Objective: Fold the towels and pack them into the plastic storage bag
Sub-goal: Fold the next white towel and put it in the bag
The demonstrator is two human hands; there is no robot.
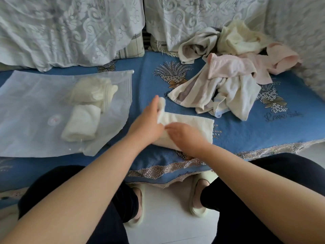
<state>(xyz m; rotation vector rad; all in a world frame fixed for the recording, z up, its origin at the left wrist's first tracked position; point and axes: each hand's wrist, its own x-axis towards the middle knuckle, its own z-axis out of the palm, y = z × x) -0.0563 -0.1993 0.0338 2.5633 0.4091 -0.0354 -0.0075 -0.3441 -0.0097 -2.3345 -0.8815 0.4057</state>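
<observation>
A cream towel (193, 123) lies partly folded on the blue seat cover in the centre. My left hand (146, 123) pinches its left end and lifts that corner up. My right hand (184, 136) presses flat on the towel's near part. To the left lies a clear plastic storage bag (35, 106) with two folded cream towels (82, 124) inside it. A heap of unfolded towels (226, 80), white, pink, cream and striped, sits at the back right.
The blue embroidered seat cover (246, 131) has a lace front edge (167, 169). Lace-covered cushions (70, 29) stand along the back. My knees in dark trousers and slippered feet (198, 198) are below, on a white floor.
</observation>
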